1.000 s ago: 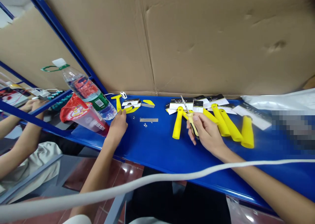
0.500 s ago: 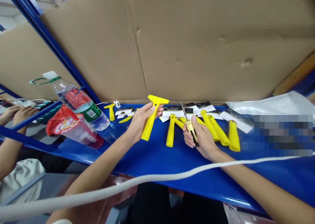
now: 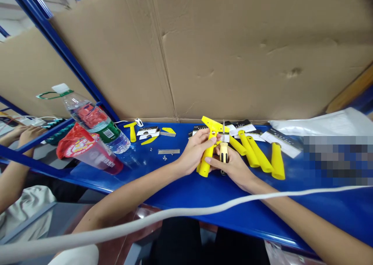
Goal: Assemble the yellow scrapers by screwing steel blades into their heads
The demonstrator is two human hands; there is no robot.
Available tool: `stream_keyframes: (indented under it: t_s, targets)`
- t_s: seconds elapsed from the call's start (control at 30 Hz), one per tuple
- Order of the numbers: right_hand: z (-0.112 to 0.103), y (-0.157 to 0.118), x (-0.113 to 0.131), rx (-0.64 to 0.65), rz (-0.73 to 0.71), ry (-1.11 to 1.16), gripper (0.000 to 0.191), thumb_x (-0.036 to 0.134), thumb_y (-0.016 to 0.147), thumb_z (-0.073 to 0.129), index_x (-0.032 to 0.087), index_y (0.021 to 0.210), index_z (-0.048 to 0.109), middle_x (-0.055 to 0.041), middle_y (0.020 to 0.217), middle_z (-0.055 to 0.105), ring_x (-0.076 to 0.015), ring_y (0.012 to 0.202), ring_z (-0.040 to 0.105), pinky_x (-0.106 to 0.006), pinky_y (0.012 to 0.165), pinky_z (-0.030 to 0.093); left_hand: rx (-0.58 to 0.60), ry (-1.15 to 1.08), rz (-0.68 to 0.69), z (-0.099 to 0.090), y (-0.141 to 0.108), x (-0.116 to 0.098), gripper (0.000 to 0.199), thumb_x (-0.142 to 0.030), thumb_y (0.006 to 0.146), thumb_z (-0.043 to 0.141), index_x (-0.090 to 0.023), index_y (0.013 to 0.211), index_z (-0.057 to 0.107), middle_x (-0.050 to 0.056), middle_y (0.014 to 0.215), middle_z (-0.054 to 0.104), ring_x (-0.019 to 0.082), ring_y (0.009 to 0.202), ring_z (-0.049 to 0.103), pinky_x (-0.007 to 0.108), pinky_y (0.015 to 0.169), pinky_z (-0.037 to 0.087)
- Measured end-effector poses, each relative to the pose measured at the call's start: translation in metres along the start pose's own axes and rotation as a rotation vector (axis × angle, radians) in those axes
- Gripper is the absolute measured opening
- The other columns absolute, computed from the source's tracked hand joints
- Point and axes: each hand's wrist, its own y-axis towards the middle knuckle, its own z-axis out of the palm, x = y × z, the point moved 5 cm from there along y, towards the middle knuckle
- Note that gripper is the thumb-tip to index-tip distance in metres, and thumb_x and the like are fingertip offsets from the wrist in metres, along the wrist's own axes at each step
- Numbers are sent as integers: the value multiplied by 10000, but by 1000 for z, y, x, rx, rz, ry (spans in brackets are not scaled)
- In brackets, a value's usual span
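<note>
Foreground: a white cable (image 3: 186, 212) slung across the view above the blue tabletop (image 3: 180, 191). Left hand (image 3: 194, 153), fingers curled closed, grips the handle of a yellow plastic scraper (image 3: 208, 155), just brought across from the left of the tabletop to meet the right hand (image 3: 233, 169). Right hand closes around a screwdriver (image 3: 223, 152) with a yellow-and-black handle, its shaft upright beside the scraper's head. Beyond the hands: yellow handles (image 3: 250, 150) lying side by side and black-and-white printed cards (image 3: 241, 126). To the left: a steel strip (image 3: 169, 151), tiny metal parts (image 3: 164, 157), a clear water bottle (image 3: 96, 121) with a green label and barcode, and a tilted plastic cup (image 3: 90, 150) in a red printed bag. Far left: another person's hands (image 3: 27, 133). Behind all: a cardboard sheet (image 3: 175, 51). No brand or wording is legible.
</note>
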Motion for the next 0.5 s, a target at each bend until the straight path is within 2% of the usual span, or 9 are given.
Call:
stream_keyframes:
  t_s: [0.07, 0.17, 0.2, 0.27, 0.3, 0.37, 0.43, 0.5]
  targets:
    - [-3, 0, 3, -38, -45, -82, 487, 436, 743, 1035, 256, 948, 631, 10, 875, 699, -244, 782, 732, -443, 758, 680, 118, 254, 59, -14, 4, -14, 337, -398, 994, 832, -192, 1250, 762, 132, 1250, 827, 266, 1191, 776, 406, 1092, 578]
    - [-10, -1, 10, -125, -133, -196, 466, 462, 770, 1004, 271, 975, 632, -12, 934, 721, -268, 829, 732, -467, 779, 665, 190, 732, 194, -59, 13, -47, 335, -484, 1069, 697, -199, 1206, 810, 125, 1185, 852, 274, 1152, 791, 419, 1099, 576]
    - [-11, 0, 11, -136, -133, -200, 482, 479, 779, 993, 276, 1016, 626, -27, 977, 746, -282, 839, 750, -480, 776, 666, 170, 927, 217, -79, 17, -57, 323, -481, 1072, 684, -204, 1163, 823, 125, 1184, 856, 281, 1139, 792, 418, 1083, 584]
    - [-12, 0, 9, -132, -86, -171, 523, 528, 797, 971, 291, 1034, 569, -36, 947, 768, -297, 757, 768, -485, 698, 658, 2, 1305, 236, -122, 24, -73, 306, -427, 1080, 633, -214, 1207, 813, 124, 1251, 854, 292, 1189, 789, 437, 1108, 586]
    - [-12, 0, 8, -128, -57, -159, 540, 557, 805, 961, 300, 1011, 531, -23, 876, 757, -294, 680, 753, -475, 636, 640, -59, 1374, 224, -140, 26, -77, 322, -364, 1068, 627, -183, 1275, 795, 162, 1296, 841, 326, 1249, 773, 499, 1170, 553]
    - [-13, 1, 7, -144, -38, -175, 575, 609, 805, 951, 312, 959, 483, 5, 748, 704, -287, 589, 715, -455, 557, 598, -104, 1452, 212, -166, 27, -77, 343, -255, 1047, 579, -144, 1302, 781, 205, 1401, 801, 369, 1395, 708, 599, 1279, 449]
    - [-14, 1, 8, -186, -72, -244, 586, 641, 783, 963, 311, 942, 505, 2, 736, 685, -300, 642, 724, -451, 574, 590, -78, 1489, 205, -177, 26, -68, 342, -197, 1033, 540, -148, 1255, 795, 195, 1456, 781, 363, 1480, 659, 607, 1327, 397]
    - [-14, 1, 9, -209, -104, -295, 594, 683, 779, 956, 303, 943, 530, -8, 760, 676, -304, 704, 733, -445, 599, 591, -31, 1507, 207, -178, 23, -58, 337, -192, 1039, 529, -178, 1226, 809, 153, 1477, 781, 335, 1517, 637, 571, 1345, 396]
